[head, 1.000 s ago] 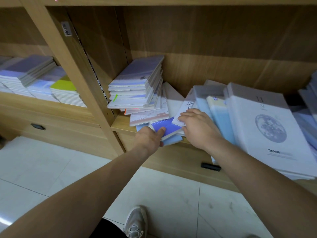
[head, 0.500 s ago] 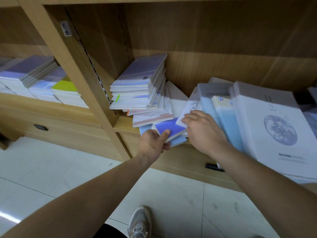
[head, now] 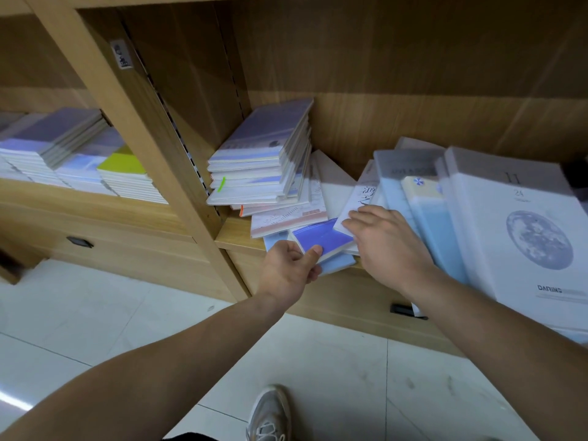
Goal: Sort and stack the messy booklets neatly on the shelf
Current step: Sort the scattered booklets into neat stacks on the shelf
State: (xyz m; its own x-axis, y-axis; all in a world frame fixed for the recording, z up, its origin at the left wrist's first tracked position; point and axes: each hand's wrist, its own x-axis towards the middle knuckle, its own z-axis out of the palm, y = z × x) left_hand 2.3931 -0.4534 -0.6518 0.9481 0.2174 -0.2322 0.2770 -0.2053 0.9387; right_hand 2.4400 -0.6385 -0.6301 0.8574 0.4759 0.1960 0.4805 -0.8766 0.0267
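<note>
Head view: left hand (head: 288,272), grip clamped thumb-on-top on a small violet-blue paper booklet (head: 321,237) jutting over the wooden shelf (head: 235,233) edge, probably to pull it free; right hand (head: 391,246), grip apart, presses a white lettered booklet (head: 358,203), seemingly steadying the heap.

On the large white booklet with a grey moon picture (head: 496,205) at your right, you can read "11" at the top, "24" below it and "DARING" near the lower edge. The slim white booklet (head: 362,198) beside it carries black Chinese characters, partly covered. The small white sticker (head: 122,55) on the wooden shelf upright (head: 149,148) is too blurred to read.
</note>
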